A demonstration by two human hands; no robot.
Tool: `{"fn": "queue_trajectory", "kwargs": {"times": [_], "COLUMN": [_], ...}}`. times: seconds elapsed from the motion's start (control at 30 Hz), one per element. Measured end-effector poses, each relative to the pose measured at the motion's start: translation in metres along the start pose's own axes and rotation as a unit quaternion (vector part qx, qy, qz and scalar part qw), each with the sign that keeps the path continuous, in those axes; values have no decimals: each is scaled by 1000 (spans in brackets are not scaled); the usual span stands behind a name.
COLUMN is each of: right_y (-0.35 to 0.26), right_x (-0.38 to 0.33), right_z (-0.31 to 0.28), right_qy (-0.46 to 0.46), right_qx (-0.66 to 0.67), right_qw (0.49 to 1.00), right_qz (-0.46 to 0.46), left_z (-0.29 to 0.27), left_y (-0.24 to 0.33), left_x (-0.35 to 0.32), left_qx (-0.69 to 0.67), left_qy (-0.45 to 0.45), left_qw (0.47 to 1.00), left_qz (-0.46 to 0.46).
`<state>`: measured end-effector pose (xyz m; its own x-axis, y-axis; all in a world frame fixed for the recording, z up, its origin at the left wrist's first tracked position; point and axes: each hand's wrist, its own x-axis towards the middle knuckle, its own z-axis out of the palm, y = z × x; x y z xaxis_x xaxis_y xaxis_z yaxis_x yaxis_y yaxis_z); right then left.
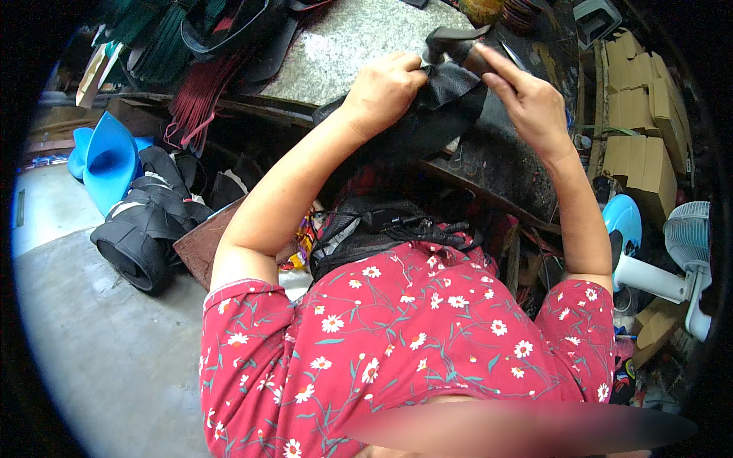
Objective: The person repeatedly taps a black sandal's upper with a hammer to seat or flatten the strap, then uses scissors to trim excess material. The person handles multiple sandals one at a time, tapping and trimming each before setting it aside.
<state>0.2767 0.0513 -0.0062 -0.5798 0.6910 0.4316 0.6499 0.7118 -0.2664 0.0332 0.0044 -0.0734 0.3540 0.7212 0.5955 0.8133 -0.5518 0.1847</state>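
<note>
My left hand (385, 90) is closed, pinching the edge of a piece of black leather (450, 88) at the front edge of the work table. The leather hangs down in dark folds below that hand, and its full shape cannot be made out. My right hand (531, 107) is closed round the handle of a hammer (458, 34), with the index finger stretched along it. The hammer's dark curved head is just above the leather, close to my left fingertips. Whether it touches the leather cannot be told.
A speckled stone slab (351, 49) lies on the table, with dark red strips (202, 95) hanging at its left. Black moulded pieces (141, 237) and blue foam-like sheets (111, 164) sit on the left. Cardboard boxes (641, 168) and a fan (687, 237) stand at the right.
</note>
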Motion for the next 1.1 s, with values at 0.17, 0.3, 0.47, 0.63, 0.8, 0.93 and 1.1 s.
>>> {"fn": "queue_trajectory", "kwargs": {"times": [0.17,0.3,0.47,0.63,0.8,0.93,1.1], "right_y": [-2,-3,3,-1,4,6,3], "right_x": [-4,-6,-7,-18,-12,-3,-20], "right_z": [5,4,6,21,10,3,20], "right_qy": [115,-38,91,0,-55,43,-53], "right_qx": [122,12,182,-58,-47,123,-14], "right_qw": [984,998,979,998,997,991,999], "right_qz": [-61,44,4,-25,2,18,3], "left_z": [0,-1,-2,0,3,4,-14], "left_y": [1,2,2,4,6,6,7], "left_x": [-2,-1,0,2,-4,-4,-1], "left_qx": [6,13,6,3,5,20,-14], "left_qy": [7,0,-10,36,30,8,-12], "left_qw": [1000,1000,1000,999,997,999,995], "left_qz": [5,3,-4,-19,-72,-47,-95]}}
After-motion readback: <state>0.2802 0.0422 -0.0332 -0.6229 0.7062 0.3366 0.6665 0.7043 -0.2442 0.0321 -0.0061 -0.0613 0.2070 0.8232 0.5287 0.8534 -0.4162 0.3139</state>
